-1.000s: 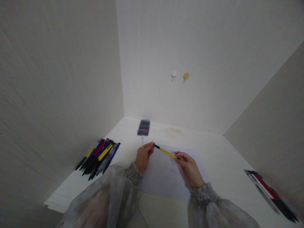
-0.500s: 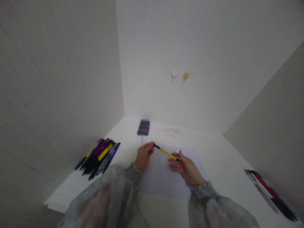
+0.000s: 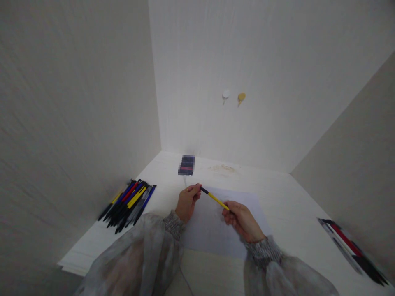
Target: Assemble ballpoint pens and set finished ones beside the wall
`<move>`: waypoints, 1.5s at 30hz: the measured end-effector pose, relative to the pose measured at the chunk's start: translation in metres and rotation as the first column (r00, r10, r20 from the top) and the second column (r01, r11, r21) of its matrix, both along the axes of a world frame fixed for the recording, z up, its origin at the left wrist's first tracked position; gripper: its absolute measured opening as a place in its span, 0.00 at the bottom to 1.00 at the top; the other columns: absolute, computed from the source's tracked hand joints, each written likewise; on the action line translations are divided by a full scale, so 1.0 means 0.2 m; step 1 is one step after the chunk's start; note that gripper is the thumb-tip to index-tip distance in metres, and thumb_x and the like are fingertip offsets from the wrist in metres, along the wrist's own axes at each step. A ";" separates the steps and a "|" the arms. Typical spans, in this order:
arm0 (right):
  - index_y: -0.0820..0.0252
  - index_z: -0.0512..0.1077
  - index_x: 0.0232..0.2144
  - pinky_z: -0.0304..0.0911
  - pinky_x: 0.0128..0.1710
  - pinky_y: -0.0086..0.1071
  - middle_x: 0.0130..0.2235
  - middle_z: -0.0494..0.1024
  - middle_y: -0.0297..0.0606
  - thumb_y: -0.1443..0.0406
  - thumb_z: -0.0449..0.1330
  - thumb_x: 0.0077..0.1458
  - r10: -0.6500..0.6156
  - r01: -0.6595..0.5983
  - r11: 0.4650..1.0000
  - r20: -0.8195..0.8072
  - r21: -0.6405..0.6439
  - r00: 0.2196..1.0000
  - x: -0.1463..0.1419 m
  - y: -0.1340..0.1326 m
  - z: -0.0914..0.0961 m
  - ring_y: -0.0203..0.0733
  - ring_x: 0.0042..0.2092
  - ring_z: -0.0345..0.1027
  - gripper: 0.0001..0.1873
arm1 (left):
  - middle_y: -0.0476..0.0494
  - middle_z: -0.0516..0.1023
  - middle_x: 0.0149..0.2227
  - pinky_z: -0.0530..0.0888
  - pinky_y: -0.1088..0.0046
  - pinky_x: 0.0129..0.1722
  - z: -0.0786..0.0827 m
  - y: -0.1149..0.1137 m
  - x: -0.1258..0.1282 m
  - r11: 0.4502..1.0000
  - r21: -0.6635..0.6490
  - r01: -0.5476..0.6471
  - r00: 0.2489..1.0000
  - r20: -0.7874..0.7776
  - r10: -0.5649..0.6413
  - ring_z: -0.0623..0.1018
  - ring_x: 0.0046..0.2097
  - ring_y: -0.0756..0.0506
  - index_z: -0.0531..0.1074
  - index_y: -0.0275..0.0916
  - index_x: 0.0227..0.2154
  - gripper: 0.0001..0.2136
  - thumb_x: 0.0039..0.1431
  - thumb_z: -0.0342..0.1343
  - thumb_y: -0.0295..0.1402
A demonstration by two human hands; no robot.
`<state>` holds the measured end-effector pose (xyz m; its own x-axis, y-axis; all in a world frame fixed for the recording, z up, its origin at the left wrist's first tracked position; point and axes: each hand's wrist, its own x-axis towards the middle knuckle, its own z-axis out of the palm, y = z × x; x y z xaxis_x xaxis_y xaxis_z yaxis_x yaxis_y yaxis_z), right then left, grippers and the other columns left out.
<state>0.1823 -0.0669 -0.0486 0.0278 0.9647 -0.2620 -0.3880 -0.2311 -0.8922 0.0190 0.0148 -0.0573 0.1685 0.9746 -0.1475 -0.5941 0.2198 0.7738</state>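
A yellow pen (image 3: 217,200) with a black grip section slants between my two hands above a sheet of white paper (image 3: 210,238). My left hand (image 3: 187,203) pinches its black end between thumb and fingertips. At the lower yellow end, my right hand (image 3: 243,220) has its thumb and fingers closed on the barrel, hiding that tip. Both forearms wear loose grey translucent sleeves with gathered cuffs.
Left on the white table lies a pile of pens (image 3: 129,205) in several colours. A few more pens (image 3: 352,250) lie by the right wall. A blurred dark phone-like object (image 3: 187,165) rests at the back. Two hooks, white (image 3: 226,95) and yellow (image 3: 241,97), are on the back wall.
The fingers of my right hand, loosely spread before, have closed around the pen's lower end. My left hand keeps its pinch in nearly the same place.
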 end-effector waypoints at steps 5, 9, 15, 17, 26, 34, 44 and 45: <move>0.61 0.71 0.26 0.62 0.33 0.25 0.30 0.74 0.34 0.69 0.66 0.33 -0.144 0.150 0.979 -0.056 0.136 0.988 0.00 0.01 -0.01 0.33 0.32 0.68 0.12 | 0.51 0.67 0.21 0.64 0.84 0.22 0.00 0.00 0.00 1.000 0.008 -0.003 1.000 -0.017 0.004 0.65 0.22 0.58 0.73 0.32 0.24 0.12 0.36 0.62 0.35; 0.62 0.70 0.32 0.63 0.23 0.30 0.27 0.74 0.39 0.56 0.57 0.45 -0.024 0.021 0.999 -0.104 -0.028 0.994 0.01 0.00 0.00 0.36 0.24 0.68 0.15 | 0.51 0.68 0.21 0.64 0.83 0.22 -0.01 0.00 0.00 1.000 0.012 -0.013 1.000 -0.024 0.013 0.65 0.22 0.57 0.73 0.32 0.24 0.11 0.36 0.62 0.35; 0.62 0.70 0.24 0.62 0.27 0.23 0.25 0.73 0.33 0.70 0.65 0.34 -0.103 0.103 0.992 -0.016 0.071 0.995 0.02 0.00 -0.02 0.31 0.26 0.66 0.10 | 0.51 0.68 0.21 0.65 0.83 0.22 0.00 0.00 0.00 1.000 -0.017 -0.024 1.000 -0.016 0.024 0.66 0.22 0.57 0.73 0.32 0.23 0.11 0.35 0.63 0.34; 0.61 0.71 0.27 0.63 0.33 0.26 0.30 0.74 0.34 0.69 0.65 0.35 -0.087 0.092 0.991 -0.052 0.100 0.995 0.02 0.00 -0.02 0.33 0.32 0.68 0.11 | 0.51 0.68 0.21 0.65 0.84 0.23 0.01 0.00 0.00 0.999 -0.024 -0.033 0.999 -0.014 0.032 0.66 0.22 0.57 0.73 0.33 0.23 0.11 0.35 0.63 0.34; 0.62 0.70 0.25 0.56 0.18 0.23 0.26 0.73 0.36 0.66 0.62 0.40 -0.042 0.041 0.999 0.054 0.015 0.998 0.05 0.01 -0.01 0.29 0.21 0.61 0.07 | 0.51 0.68 0.21 0.64 0.83 0.22 0.01 0.00 -0.01 0.999 -0.014 -0.031 0.999 -0.021 0.031 0.65 0.22 0.58 0.72 0.32 0.23 0.12 0.35 0.62 0.35; 0.61 0.70 0.24 0.55 0.19 0.26 0.24 0.72 0.35 0.65 0.62 0.39 -0.043 0.041 0.999 0.115 0.022 0.992 0.12 0.02 0.01 0.31 0.21 0.60 0.06 | 0.53 0.68 0.20 0.64 0.83 0.23 0.00 0.02 -0.02 0.997 -0.012 -0.083 0.996 0.012 0.083 0.65 0.22 0.58 0.72 0.32 0.23 0.13 0.34 0.63 0.36; 0.63 0.70 0.21 0.51 0.19 0.25 0.16 0.67 0.29 0.65 0.60 0.37 -0.043 0.040 0.999 0.435 0.015 0.899 0.24 0.01 0.04 0.29 0.18 0.57 0.06 | 0.54 0.66 0.17 0.62 0.81 0.22 -0.03 0.10 -0.05 0.980 0.066 -0.187 0.975 -0.112 0.194 0.64 0.21 0.57 0.69 0.33 0.18 0.12 0.36 0.62 0.37; 0.63 0.70 0.21 0.51 0.19 0.25 0.16 0.67 0.29 0.65 0.60 0.36 -0.040 0.041 0.999 0.477 0.008 0.878 0.26 0.01 0.03 0.30 0.19 0.58 0.06 | 0.54 0.66 0.17 0.62 0.81 0.22 -0.04 0.10 -0.05 0.980 0.065 -0.190 0.972 -0.125 0.197 0.64 0.21 0.57 0.69 0.33 0.17 0.12 0.35 0.62 0.37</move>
<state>0.2336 -0.0643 -0.0416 0.1890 0.9594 -0.2092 0.0755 -0.2266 -0.9711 0.0083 0.0344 -0.0645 -0.0411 0.9938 -0.1032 -0.5149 0.0675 0.8546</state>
